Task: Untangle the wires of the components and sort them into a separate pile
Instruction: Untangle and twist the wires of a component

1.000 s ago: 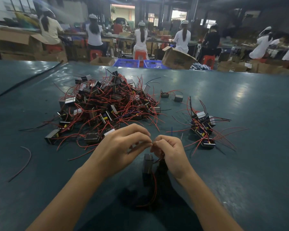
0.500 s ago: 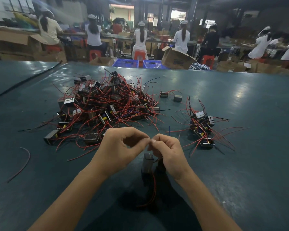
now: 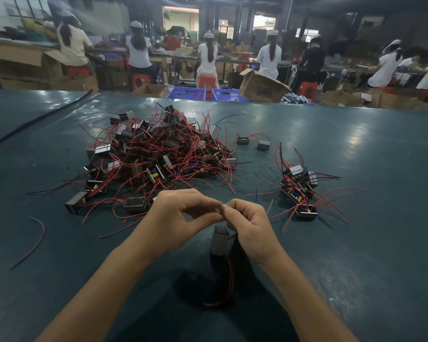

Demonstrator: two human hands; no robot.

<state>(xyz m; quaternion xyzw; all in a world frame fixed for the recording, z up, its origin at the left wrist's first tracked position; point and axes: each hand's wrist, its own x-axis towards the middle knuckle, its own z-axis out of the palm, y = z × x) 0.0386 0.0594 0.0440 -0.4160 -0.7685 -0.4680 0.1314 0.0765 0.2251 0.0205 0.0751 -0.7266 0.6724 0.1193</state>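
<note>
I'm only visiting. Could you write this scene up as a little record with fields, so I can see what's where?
Surface: dark green table
Left hand: fingertips pinch the wires of a hanging part
Right hand: pinches the same wires, fingertips meeting the left's (blurred)
Big pile: tangled parts, beyond the hands, to the left
Small pile: fewer parts, to the right
Extras: stray parts between the piles; loose red wire at left
</note>
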